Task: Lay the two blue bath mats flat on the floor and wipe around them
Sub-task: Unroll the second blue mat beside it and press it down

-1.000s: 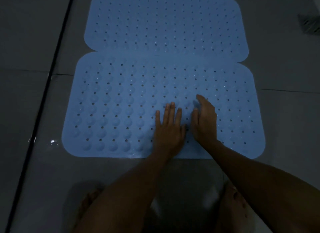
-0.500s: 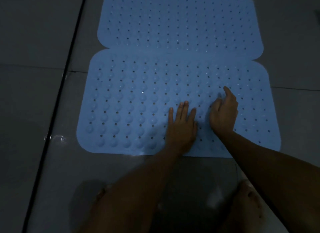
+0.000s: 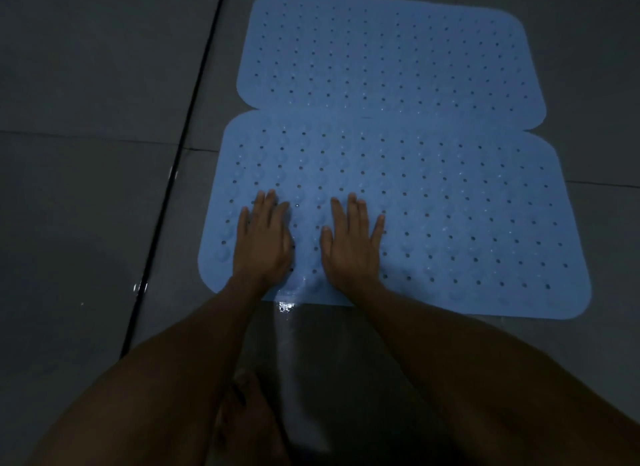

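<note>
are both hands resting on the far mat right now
No, the left hand and the right hand both lie flat with straight fingers on the near mat, while the far mat is untouched.

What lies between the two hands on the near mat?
In the head view, only a bare strip of the near mat, holes and bumps, separates the left hand from the right hand.

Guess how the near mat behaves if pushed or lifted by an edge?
Near mat is thin, lying flat under both palms: probably floppy, drooping if lifted. The floor gleams wet at its near edge, so it may slide. Perforated sheet: likely light.
</note>
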